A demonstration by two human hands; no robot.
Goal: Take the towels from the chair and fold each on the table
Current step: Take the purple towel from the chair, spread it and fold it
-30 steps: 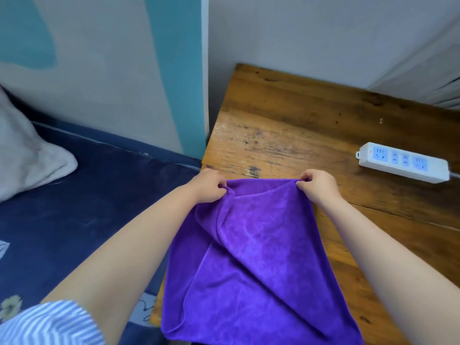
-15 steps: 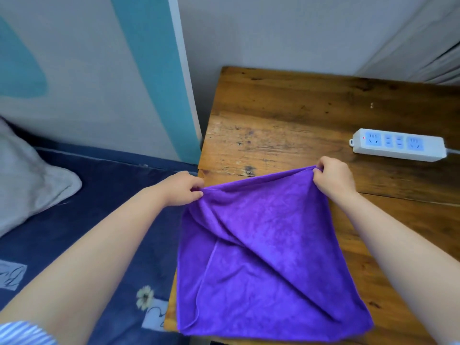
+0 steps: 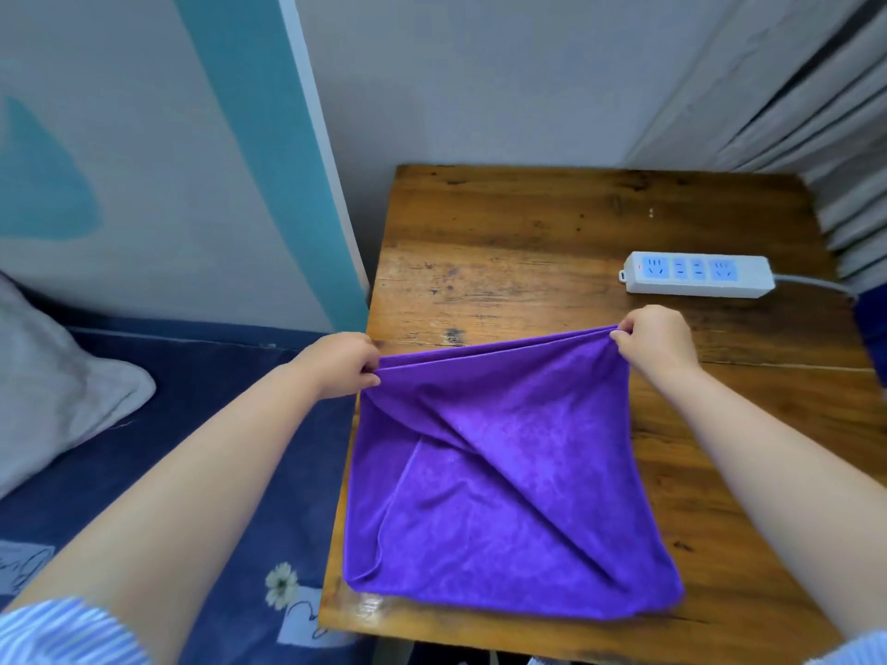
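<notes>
Hands, left (image 3: 338,364) and right (image 3: 655,340), pinch seemingly doubled purple towel (image 3: 504,472)

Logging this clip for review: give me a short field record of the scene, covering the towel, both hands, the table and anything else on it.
towel: purple towel, partly folded, lying on the table, far edge lifted
left hand: left hand pinches the far left corner
right hand: right hand pinches the far right corner
grip: both pinch grips, far edge stretched between them
table: wooden table
other item: white power strip on the table beyond the towel, apart from it
chair: not in view
</notes>
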